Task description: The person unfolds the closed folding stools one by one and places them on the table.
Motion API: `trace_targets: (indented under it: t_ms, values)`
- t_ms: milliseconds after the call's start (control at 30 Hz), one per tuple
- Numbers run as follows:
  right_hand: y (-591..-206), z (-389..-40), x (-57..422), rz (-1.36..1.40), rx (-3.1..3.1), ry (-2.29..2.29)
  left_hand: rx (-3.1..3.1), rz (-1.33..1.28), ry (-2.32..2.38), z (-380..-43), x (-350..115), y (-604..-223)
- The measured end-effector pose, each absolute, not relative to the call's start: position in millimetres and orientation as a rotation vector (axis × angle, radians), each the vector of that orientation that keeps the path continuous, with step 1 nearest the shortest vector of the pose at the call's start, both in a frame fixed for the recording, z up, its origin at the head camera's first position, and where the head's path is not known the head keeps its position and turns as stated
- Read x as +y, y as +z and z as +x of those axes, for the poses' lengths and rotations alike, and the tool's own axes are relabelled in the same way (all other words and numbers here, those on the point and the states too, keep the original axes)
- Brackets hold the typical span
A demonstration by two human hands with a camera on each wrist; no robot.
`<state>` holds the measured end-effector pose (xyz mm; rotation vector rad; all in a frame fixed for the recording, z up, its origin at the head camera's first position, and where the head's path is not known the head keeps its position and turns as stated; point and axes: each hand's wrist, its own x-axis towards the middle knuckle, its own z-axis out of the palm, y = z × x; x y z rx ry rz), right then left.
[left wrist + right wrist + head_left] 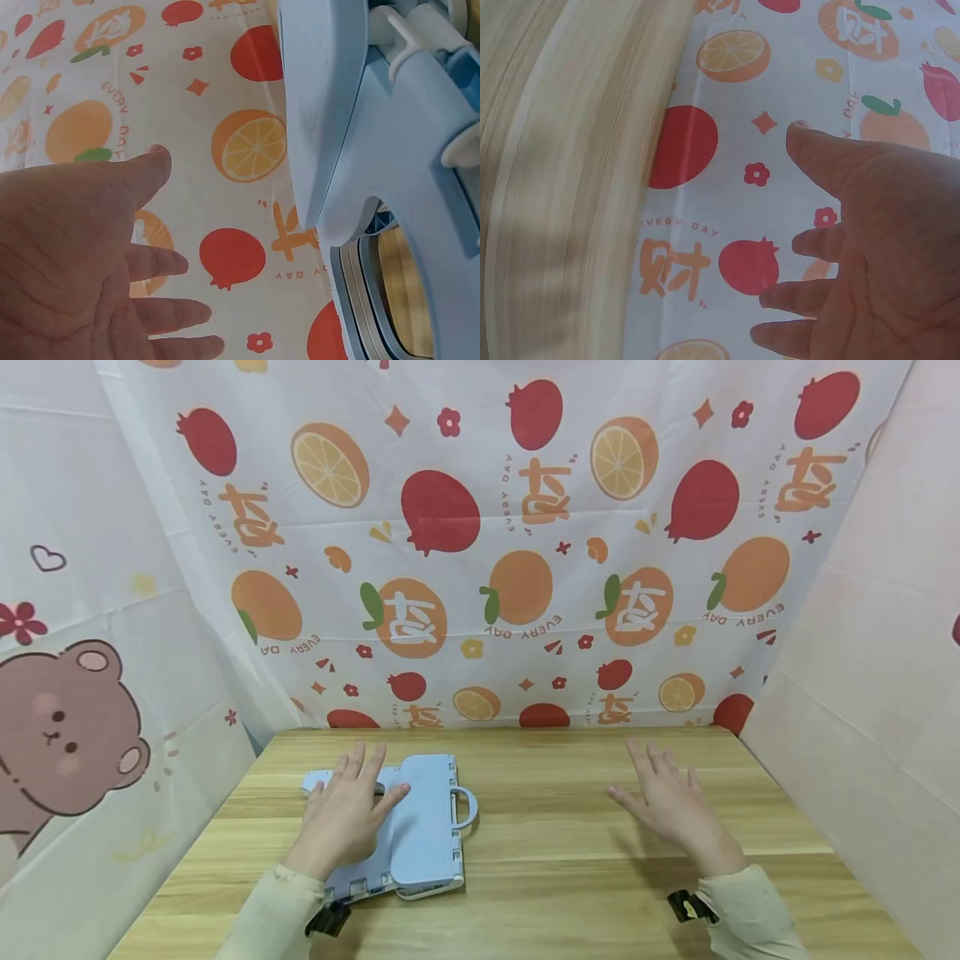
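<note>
A light-blue plastic folding stool [426, 827], folded flat, lies on the left half of the table [555, 843]. Its loop handle [472, 807] sticks out on the right side. In the head view my left hand [341, 822] is over the left part of the stool, fingers spread and holding nothing. Seen from the left wrist, hinges and a cut-out show on the stool [337, 172], and the left hand [67, 247] is apart from it. My right hand [678, 814] hovers above the right side of the table, fingers straight; the right wrist view shows that hand [892, 247] with nothing in it.
Behind the table hangs a white cloth [480, 435] printed with fruit. Light cloths stand on both sides, the left one with a printed bear [67, 727]. Each wrist wears a black strap, such as the right strap [692, 907].
</note>
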<state>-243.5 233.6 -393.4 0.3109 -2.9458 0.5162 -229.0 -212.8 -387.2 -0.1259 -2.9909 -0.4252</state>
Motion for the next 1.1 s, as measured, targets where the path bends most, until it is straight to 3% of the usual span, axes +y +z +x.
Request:
trace_targets:
  t_ms: [300,1100]
  values:
    - [-400.7,-245.9,220.5,0.444,-2.902,0.479,-2.928,-0.198,-0.37,-221.5,-210.5,-385.9]
    - [-431.7,-253.1,136.1,0.732,-2.956,1.012,-2.99,-0.439,-0.324,-189.3,-226.2,-403.6]
